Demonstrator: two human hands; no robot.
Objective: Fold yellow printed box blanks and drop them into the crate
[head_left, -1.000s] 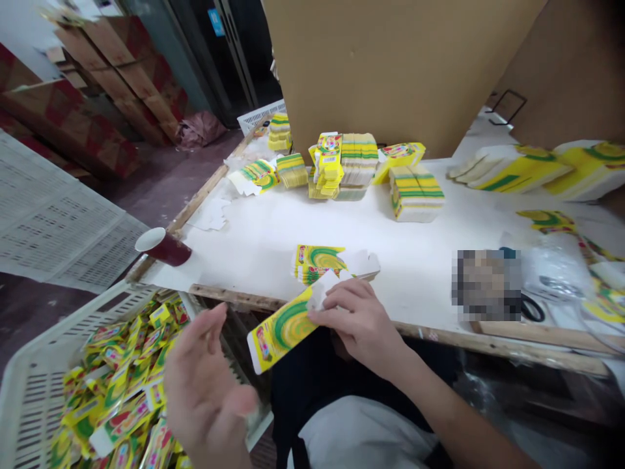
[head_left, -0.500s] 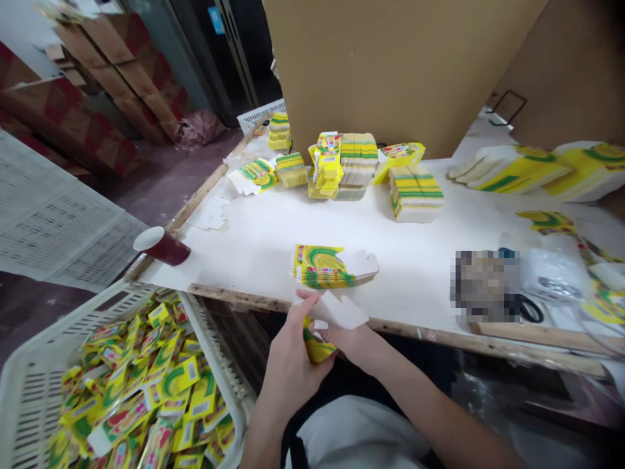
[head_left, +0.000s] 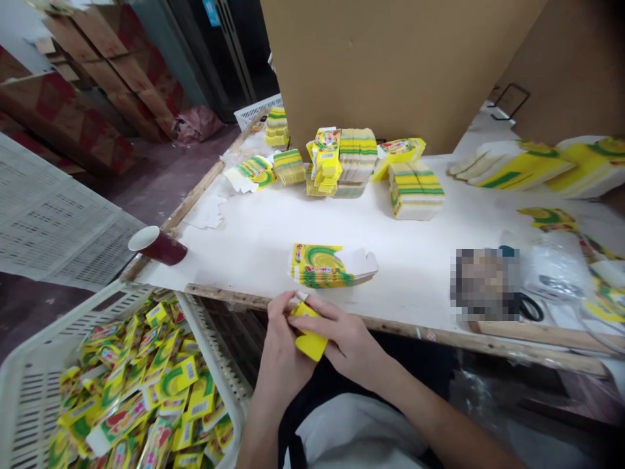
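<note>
Between both hands, just in front of the table's near edge, is a small yellow cardboard box (head_left: 312, 343) with a flap sticking out toward me. My left hand (head_left: 286, 345) wraps round its left side. My right hand (head_left: 344, 332) grips it from the right, fingers laid across the top. A bit of white card shows at the fingertips; the rest of the box is hidden by the hands. Just beyond them on the table lies a small stack of flat yellow and green cartons (head_left: 319, 266), white flaps pointing right.
A white plastic crate (head_left: 195, 326) full of yellow boxes stands at lower left. A dark red cup (head_left: 163, 247) lies on its side at the table's left edge. Bundled cartons (head_left: 359, 156) line the back, before a large cardboard panel (head_left: 400, 71). Black scissors handles (head_left: 531, 307) lie at right.
The white panel that stood up from the box is now folded down or covered. My right hand has come over the top, and the box's yellow side faces me.
</note>
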